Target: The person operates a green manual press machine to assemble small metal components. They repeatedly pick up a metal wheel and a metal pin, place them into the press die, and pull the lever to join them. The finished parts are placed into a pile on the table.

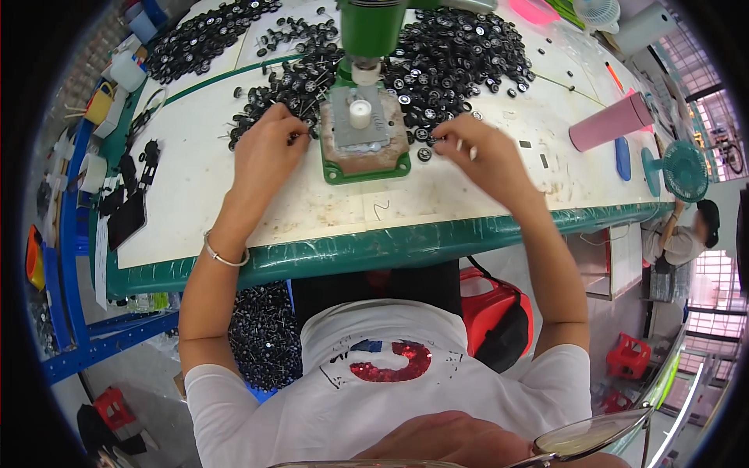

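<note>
One press (347, 134) between hands (269, 147) (493, 156), pink tumbler (610, 122) rightward

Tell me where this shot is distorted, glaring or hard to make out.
Head view: the table's green front edge bows, and black corners frame the picture; head view, right side: the barred windows wash out pale; head view, back: the black wheels merge into dark heaps, hard to separate.

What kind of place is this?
It looks like a workshop or small factory, probably for putting little things together. There's a green press on a worktable, with heaps of small black wheel-like parts around it.
</note>
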A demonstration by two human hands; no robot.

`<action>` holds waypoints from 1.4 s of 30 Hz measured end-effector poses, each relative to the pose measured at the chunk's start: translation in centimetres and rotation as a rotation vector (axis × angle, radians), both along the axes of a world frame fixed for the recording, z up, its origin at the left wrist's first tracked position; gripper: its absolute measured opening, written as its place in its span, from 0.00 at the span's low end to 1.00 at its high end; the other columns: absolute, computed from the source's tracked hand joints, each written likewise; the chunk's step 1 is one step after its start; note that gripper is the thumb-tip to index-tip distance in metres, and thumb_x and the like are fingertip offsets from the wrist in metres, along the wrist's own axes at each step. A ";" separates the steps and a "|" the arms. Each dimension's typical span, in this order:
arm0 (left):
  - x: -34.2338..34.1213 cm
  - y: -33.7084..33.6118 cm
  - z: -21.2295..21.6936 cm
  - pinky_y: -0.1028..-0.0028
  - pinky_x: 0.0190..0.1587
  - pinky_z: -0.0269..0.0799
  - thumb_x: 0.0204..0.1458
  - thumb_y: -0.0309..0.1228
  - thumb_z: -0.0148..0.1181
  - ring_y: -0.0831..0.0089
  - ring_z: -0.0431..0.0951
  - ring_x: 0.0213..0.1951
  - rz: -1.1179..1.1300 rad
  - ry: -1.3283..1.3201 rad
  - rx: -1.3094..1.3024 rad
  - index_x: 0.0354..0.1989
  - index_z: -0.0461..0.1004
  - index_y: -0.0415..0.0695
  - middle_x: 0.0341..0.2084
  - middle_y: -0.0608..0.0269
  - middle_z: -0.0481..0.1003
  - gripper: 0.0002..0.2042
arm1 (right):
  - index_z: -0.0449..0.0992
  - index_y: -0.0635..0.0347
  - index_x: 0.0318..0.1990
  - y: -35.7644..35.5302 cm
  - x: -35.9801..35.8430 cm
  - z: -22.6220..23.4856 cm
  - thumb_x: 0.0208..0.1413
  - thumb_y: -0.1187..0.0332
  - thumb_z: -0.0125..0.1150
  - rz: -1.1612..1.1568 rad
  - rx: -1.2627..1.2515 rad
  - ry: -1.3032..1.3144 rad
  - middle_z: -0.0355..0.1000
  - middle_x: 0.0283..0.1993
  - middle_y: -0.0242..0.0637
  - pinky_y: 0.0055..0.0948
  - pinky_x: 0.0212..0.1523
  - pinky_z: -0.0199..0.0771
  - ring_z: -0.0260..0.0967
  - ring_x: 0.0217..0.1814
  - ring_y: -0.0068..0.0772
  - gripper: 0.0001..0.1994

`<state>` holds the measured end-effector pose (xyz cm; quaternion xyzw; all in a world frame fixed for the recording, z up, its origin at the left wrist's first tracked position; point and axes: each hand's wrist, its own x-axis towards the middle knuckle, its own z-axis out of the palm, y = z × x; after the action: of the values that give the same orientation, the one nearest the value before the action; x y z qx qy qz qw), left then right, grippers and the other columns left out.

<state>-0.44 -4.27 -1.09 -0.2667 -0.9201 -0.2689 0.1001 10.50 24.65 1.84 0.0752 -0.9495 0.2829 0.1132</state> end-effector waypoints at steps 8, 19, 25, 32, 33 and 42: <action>-0.6 -0.2 1.0 0.84 0.26 0.63 0.51 0.26 0.62 0.86 0.68 0.23 -0.018 -0.414 0.710 0.34 0.79 0.37 0.28 0.66 0.77 0.05 | 0.77 0.56 0.35 -1.8 0.1 -3.6 0.52 0.65 0.63 -0.002 0.175 0.233 0.72 0.32 0.32 0.33 0.28 0.71 0.73 0.29 0.37 0.07; -1.2 4.6 0.5 0.87 0.18 0.51 0.50 0.28 0.64 0.91 0.62 0.18 -0.126 -0.562 1.019 0.37 0.80 0.41 0.25 0.67 0.79 0.07 | 0.79 0.58 0.43 -7.2 -5.6 -2.0 0.53 0.69 0.62 0.113 -0.519 0.120 0.75 0.44 0.38 0.28 0.44 0.73 0.74 0.45 0.33 0.10; -1.0 3.5 0.2 0.87 0.19 0.51 0.49 0.29 0.65 0.92 0.61 0.17 -0.181 -0.507 1.077 0.37 0.81 0.43 0.23 0.70 0.78 0.07 | 0.80 0.58 0.42 -7.6 -5.7 -2.5 0.50 0.70 0.63 0.091 -0.585 0.142 0.73 0.47 0.37 0.28 0.46 0.71 0.72 0.45 0.31 0.11; -0.5 3.5 0.8 0.86 0.22 0.57 0.48 0.28 0.66 0.90 0.67 0.22 -0.219 -0.482 1.000 0.36 0.81 0.43 0.25 0.71 0.77 0.07 | 0.76 0.60 0.49 -7.0 -6.4 -1.1 0.49 0.71 0.64 0.029 -0.755 -0.243 0.71 0.48 0.35 0.27 0.50 0.69 0.69 0.49 0.29 0.17; -0.5 3.7 0.8 0.86 0.24 0.59 0.48 0.27 0.66 0.89 0.69 0.24 -0.235 -0.476 0.988 0.36 0.81 0.43 0.26 0.71 0.78 0.07 | 0.75 0.61 0.51 -6.9 -6.4 -1.1 0.49 0.71 0.64 0.037 -0.741 -0.246 0.70 0.49 0.35 0.27 0.51 0.69 0.69 0.49 0.29 0.19; -1.2 5.2 2.2 0.81 0.38 0.68 0.48 0.25 0.65 0.84 0.74 0.32 -0.332 -0.562 0.859 0.34 0.81 0.39 0.30 0.70 0.78 0.06 | 0.71 0.63 0.55 -1.4 -8.3 2.3 0.56 0.69 0.59 -0.056 -0.971 0.085 0.72 0.51 0.36 0.29 0.53 0.68 0.69 0.52 0.28 0.19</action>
<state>-1.68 0.91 1.08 -0.2616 -0.6639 -0.6943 -0.0936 2.24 23.25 4.12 -0.0003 -0.7041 0.6866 0.1814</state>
